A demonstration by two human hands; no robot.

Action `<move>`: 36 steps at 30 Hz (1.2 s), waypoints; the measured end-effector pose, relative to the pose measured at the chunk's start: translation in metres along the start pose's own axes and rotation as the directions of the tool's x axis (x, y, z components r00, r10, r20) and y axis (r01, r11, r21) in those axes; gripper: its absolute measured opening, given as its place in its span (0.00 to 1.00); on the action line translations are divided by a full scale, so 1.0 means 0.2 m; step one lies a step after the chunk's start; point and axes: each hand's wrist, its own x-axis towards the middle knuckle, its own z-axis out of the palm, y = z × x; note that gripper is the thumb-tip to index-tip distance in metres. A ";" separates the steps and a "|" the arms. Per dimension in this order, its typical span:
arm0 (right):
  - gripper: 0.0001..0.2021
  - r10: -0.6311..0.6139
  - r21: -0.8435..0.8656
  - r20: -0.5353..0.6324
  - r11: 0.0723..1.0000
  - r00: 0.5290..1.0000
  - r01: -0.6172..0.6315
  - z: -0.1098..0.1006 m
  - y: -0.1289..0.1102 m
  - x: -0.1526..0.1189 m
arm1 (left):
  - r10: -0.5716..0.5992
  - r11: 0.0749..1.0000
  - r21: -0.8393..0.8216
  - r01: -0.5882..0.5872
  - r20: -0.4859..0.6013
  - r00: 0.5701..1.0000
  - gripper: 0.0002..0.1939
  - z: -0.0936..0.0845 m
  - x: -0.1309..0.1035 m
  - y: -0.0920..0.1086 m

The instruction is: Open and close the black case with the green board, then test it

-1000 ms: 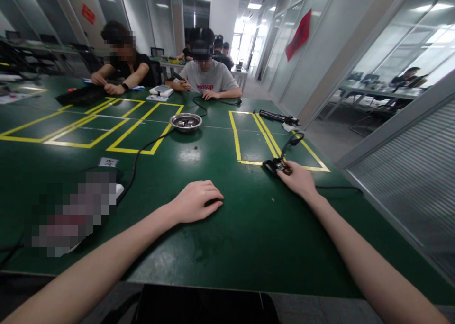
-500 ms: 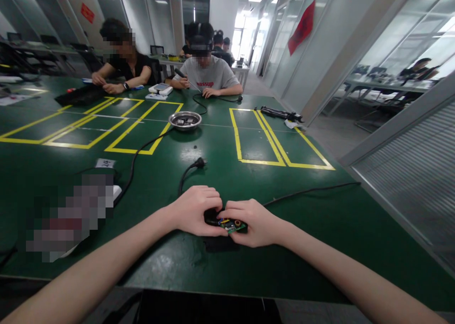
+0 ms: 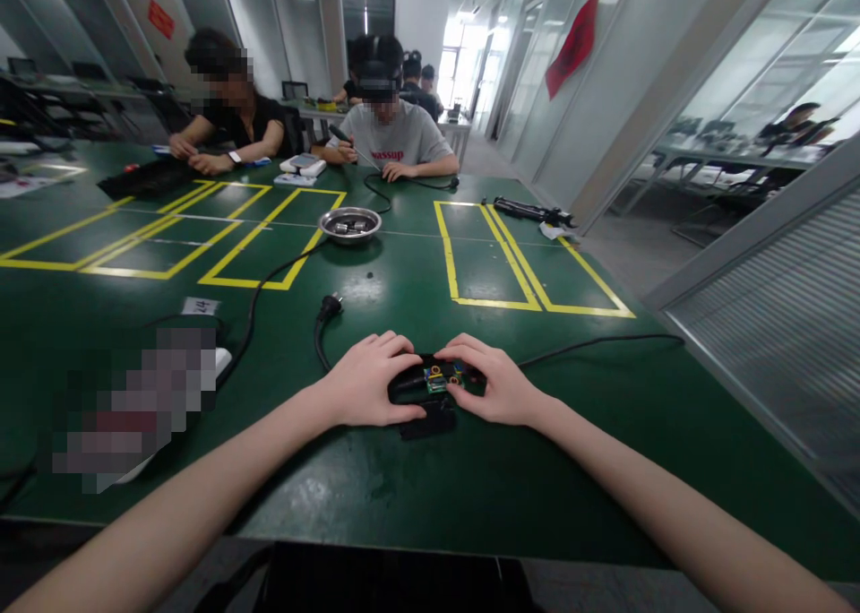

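Between my two hands lies a black plastic casing (image 3: 407,385), low over the table, with a small green circuit board (image 3: 436,382) showing in its open top. Copper-coloured ring coils stand on the board. My left hand (image 3: 368,382) grips the casing's left end between thumb and fingers. Around the right end, by the board, the thumb and fingers of my right hand (image 3: 498,384) are curled. A flat black piece (image 3: 428,421) rests on the table just below the casing, close to my left thumb. Some small coloured wires near the right fingers are too small to make out.
A black plug (image 3: 329,306) on its cord lies beyond my left hand. Further off stands a metal bowl (image 3: 350,226) with metal parts. A blurred-out object (image 3: 141,416) is at the left. Two people sit across the green table (image 3: 322,496); one holds a screwdriver-like tool.
Both hands and the casing have moved slightly away from me, and the casing now lies flatter. My right fingers have spread somewhat. The plug has shifted left, and more of the flat black piece shows.
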 end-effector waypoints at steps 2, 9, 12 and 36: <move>0.13 0.012 -0.032 -0.005 0.999 1.000 -0.012 -0.03 0.03 0.00 | -0.011 1.000 0.003 0.011 0.000 1.000 0.34 0.00 0.00 0.00; 0.07 0.074 -0.042 0.063 0.997 0.995 -0.071 -0.09 0.06 -0.02 | -0.001 1.000 -0.009 0.001 -0.035 0.999 0.35 0.02 0.00 -0.01; 0.08 0.052 -0.018 0.059 0.999 0.997 -0.051 -0.06 0.02 -0.02 | 0.005 1.000 -0.026 -0.006 -0.038 0.999 0.37 0.03 0.00 -0.02; 0.15 0.185 -0.129 -0.054 0.973 0.981 -0.190 0.09 -0.05 0.02 | 0.045 0.990 -0.126 -0.058 -0.101 0.994 0.10 -0.02 -0.01 -0.10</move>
